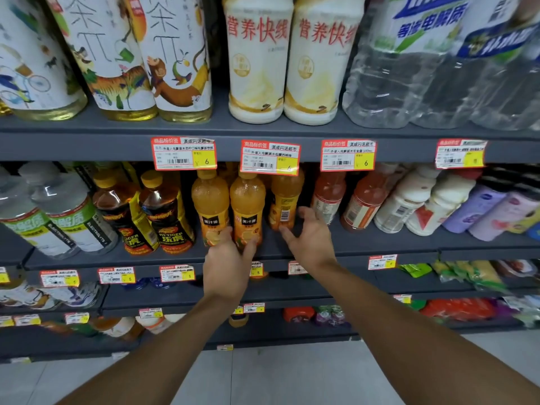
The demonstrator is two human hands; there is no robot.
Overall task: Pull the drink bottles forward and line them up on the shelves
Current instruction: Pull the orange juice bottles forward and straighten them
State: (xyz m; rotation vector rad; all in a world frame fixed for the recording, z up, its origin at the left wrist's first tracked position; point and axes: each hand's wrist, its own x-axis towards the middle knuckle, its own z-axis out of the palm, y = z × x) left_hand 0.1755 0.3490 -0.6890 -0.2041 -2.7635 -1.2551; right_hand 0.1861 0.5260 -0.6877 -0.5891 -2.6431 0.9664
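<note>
The step in hand is the row of orange juice bottles on the middle shelf (365, 242); the left orange bottle (210, 206) and the middle orange bottle (247, 209) stand side by side near the front edge of the shelf, while the back orange bottle (285, 200) stands deeper, to the right of them and with its barcode turned to the front. The left hand (230, 258) is clamped around the lower part of the middle orange bottle, fingers on its left side and thumb on its right. The right hand (309, 238) reaches to the back orange bottle with fingers spread apart; one fingertip is at the base of this bottle and the thumb is just beside its right side, but the hand is not closed on it. To my judgement the next move calls for closing the right hand around this bottle, sliding it forward to the front edge in line with the other two, and turning the label outwards; the dark energy bottles (163, 211) to the left seem already in place.
</note>
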